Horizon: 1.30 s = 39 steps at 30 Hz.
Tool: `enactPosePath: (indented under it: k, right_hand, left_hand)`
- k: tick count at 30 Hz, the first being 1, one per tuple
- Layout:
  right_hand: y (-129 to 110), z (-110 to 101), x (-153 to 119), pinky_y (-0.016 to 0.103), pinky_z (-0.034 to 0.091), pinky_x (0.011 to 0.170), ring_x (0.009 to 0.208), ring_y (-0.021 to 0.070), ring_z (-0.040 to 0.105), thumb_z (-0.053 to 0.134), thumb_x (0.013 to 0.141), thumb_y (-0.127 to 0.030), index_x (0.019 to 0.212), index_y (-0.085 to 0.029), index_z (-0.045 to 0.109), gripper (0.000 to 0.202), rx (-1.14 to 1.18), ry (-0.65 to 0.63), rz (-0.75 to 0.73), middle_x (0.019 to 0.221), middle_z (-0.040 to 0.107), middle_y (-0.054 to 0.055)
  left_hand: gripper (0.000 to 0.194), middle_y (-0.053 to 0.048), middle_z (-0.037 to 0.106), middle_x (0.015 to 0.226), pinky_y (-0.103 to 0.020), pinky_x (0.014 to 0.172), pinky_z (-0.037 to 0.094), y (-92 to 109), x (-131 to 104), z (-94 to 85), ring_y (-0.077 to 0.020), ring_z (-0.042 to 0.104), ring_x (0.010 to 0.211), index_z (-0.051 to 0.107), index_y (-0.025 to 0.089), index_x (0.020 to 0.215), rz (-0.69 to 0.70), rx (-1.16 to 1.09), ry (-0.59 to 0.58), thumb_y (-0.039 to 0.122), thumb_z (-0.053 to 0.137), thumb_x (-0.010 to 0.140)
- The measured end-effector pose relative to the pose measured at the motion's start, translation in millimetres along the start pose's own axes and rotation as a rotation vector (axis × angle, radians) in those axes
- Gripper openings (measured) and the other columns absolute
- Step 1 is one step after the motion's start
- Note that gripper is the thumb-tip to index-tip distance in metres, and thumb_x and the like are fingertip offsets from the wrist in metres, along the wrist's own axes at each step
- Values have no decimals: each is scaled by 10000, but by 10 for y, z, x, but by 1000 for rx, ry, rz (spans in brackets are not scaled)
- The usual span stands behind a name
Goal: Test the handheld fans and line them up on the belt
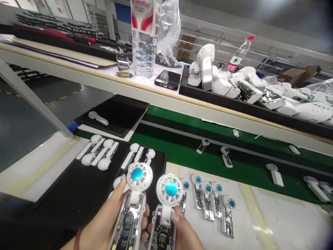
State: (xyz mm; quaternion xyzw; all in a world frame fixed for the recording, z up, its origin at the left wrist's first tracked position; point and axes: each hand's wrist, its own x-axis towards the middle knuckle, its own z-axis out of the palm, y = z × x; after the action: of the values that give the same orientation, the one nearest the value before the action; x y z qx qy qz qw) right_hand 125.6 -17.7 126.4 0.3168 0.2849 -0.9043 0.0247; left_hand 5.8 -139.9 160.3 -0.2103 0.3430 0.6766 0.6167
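While held, both fans (135, 194) show blue centres.

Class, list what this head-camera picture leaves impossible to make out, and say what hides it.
- Left hand and right hand: wrists cut off by the bottom edge.
- Handheld fans' lower handles: cut off there too.
- Water bottle cap: beyond the top edge.
- Phone screen: dark, unreadable.

White fans (139, 176), turquoise centres; black tray (78, 194); green belt (234, 166); red-white bottle label (143, 14).

Both fans' (131, 208) handle ends, wrists cut off by bottom edge.
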Motion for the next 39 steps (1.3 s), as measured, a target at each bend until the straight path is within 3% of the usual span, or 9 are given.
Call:
enactPosePath:
  k: [6,11,15,17,20,24,29,36,39]
  right_hand:
    - [-151,296,-141,319,477,655,740,197,589,607,692,-449,1020,-207,558,411,152,69,152,845,615,47]
    - [-106,241,-70,324,459,717,838,212,581,613,691,-455,1049,-212,515,443,73,70,55,939,608,46]
    - [-19,-134,169,358,415,832,942,234,562,648,682,-421,1182,-210,413,590,-184,99,-74,1011,601,52]
    - [36,-422,340,375,359,919,1022,236,525,631,704,-386,1209,-187,406,588,-444,143,-148,1092,583,68]
    - [149,-814,619,395,318,957,1084,241,470,565,721,-202,1154,-192,507,437,-941,145,-253,1145,565,59]
    - [406,-1068,1006,484,180,1009,1057,224,449,483,723,-18,967,-334,627,424,-1636,-51,-453,982,633,-34]
    - [783,-1141,1552,538,72,1047,1184,214,343,461,879,-278,942,-310,620,174,-2123,-511,-684,977,624,-17]
    - [1035,-1172,1952,547,154,1044,1149,212,362,450,883,-282,877,-260,643,194,-2196,-676,-786,961,583,-4]
    - [1026,-1154,1894,523,172,1052,1169,205,349,372,912,-297,904,-243,625,258,-2192,-682,-808,1074,549,10]
  left_hand:
    - [257,-39,618,734,-389,641,496,64,-81,-84,-225,578,688,626,208,771,152,14,-46,440,515,774]
    - [272,-60,616,803,-400,733,487,89,-83,-139,-238,570,768,620,179,810,158,125,-40,427,524,754]
    - [593,19,557,1158,-321,948,373,-24,184,-655,-181,520,1051,303,338,1267,258,400,102,243,561,742]
    - [677,-34,541,1196,-309,957,362,-152,421,-1014,-178,515,1074,158,246,1334,211,599,226,225,492,746]
    - [542,-100,611,1042,-296,895,404,-362,825,-1428,-203,563,995,333,80,1223,212,1035,363,150,402,691]
    - [381,-133,598,986,-336,889,383,-480,1275,-1589,-228,557,951,424,61,1104,285,1255,524,132,392,731]
    - [309,-108,580,1004,-382,884,393,-430,1602,-1630,-200,545,962,439,74,1104,304,1487,654,94,416,796]
    - [551,-255,434,1260,-370,877,415,-529,1677,-1759,-269,484,1124,286,-22,1282,303,1737,682,17,367,737]
    - [498,-207,425,1298,-380,937,386,-535,1532,-1793,-265,463,1148,358,34,1276,403,1824,645,100,310,785]
